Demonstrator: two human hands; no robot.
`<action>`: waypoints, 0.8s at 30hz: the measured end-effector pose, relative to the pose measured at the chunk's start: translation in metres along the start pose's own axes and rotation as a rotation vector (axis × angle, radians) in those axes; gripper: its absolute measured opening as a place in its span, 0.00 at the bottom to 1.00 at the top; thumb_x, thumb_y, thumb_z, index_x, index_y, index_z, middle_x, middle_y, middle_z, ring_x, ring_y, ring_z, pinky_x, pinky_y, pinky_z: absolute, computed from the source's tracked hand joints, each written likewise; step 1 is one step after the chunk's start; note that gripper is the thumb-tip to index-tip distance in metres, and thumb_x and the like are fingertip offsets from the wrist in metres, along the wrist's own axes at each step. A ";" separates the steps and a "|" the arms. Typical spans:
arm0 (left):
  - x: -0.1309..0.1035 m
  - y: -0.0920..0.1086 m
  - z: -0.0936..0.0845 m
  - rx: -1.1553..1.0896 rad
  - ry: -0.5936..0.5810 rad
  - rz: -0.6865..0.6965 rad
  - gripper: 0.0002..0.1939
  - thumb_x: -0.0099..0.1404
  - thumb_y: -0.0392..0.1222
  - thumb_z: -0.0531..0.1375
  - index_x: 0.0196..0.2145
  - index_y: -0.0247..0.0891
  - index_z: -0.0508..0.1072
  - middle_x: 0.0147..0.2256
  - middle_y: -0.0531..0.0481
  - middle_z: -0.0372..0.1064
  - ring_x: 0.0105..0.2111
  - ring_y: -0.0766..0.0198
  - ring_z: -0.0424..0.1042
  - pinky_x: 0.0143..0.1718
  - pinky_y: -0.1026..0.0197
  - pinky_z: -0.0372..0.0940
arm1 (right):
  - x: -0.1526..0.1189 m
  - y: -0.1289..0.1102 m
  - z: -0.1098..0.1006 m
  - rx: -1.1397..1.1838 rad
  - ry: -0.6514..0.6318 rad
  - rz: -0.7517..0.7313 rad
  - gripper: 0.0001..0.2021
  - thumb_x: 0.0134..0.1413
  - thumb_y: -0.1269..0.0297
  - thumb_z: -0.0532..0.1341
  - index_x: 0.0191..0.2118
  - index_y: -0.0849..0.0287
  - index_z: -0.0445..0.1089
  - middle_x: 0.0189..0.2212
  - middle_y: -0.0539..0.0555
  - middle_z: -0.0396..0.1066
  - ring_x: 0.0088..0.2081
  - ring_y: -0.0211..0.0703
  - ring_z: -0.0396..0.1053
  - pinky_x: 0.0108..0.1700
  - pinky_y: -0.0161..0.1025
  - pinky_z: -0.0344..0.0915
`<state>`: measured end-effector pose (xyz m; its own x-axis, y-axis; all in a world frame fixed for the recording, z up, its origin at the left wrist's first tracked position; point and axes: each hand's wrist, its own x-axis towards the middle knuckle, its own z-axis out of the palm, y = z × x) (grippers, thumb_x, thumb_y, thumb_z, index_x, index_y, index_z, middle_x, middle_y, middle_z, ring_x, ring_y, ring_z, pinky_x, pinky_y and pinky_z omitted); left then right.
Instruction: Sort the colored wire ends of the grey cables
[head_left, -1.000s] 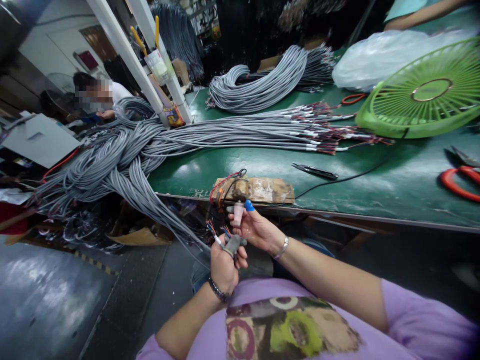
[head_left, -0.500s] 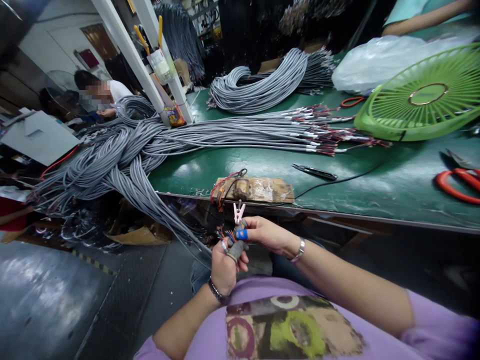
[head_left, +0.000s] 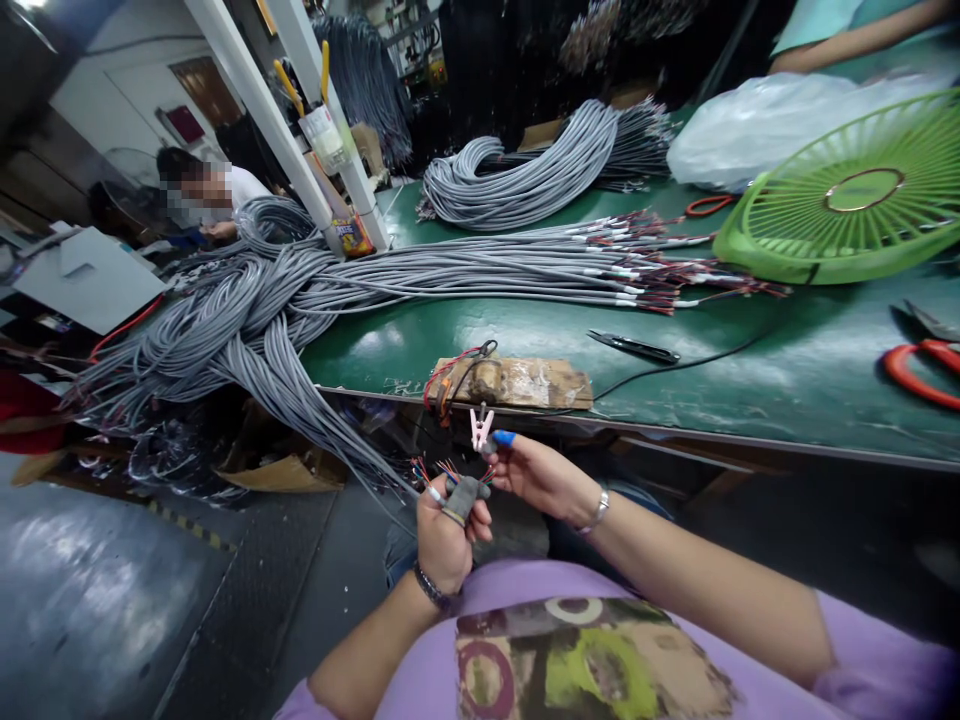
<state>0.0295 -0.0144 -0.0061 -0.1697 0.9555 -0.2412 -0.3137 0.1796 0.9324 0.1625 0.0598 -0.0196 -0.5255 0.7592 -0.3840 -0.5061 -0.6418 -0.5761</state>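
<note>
My left hand (head_left: 446, 535), a grey cover on its thumb, is closed around the end of a grey cable. Thin coloured wires (head_left: 448, 468) fan out from that end above the fingers. My right hand (head_left: 544, 480), with blue tape on the thumb, pinches a few of the thin wires that run across from the left hand. Just above its fingertips a pale pink clothespin (head_left: 481, 428) sticks out at the table edge. Behind it a worn wooden block (head_left: 536, 382) lies on the green table, with red and black leads at its left end.
Long grey cables (head_left: 450, 268) stretch across the green table (head_left: 405, 340), some hanging over its front edge. Small black snips (head_left: 636, 347), orange-handled scissors (head_left: 926, 372) and a green fan cover (head_left: 855, 190) lie to the right. A person (head_left: 240, 188) sits at the far left.
My right hand has shifted slightly away from the left, and its blue-taped thumb has risen. Wires now show spanning between the hands. The left hand stays almost in place.
</note>
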 end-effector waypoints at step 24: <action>0.013 0.005 0.015 -0.013 -0.045 -0.074 0.18 0.55 0.53 0.64 0.25 0.34 0.68 0.14 0.55 0.65 0.09 0.74 0.59 0.10 0.72 0.46 | 0.021 -0.005 0.016 0.056 -0.058 -0.121 0.20 0.49 0.46 0.64 0.31 0.61 0.73 0.24 0.52 0.70 0.25 0.35 0.64 0.26 0.31 0.63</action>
<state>0.0392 0.0025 -0.0005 -0.1034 0.9493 -0.2968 -0.3363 0.2475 0.9086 0.1427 0.0771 -0.0136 -0.4965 0.8248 -0.2706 -0.6049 -0.5523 -0.5736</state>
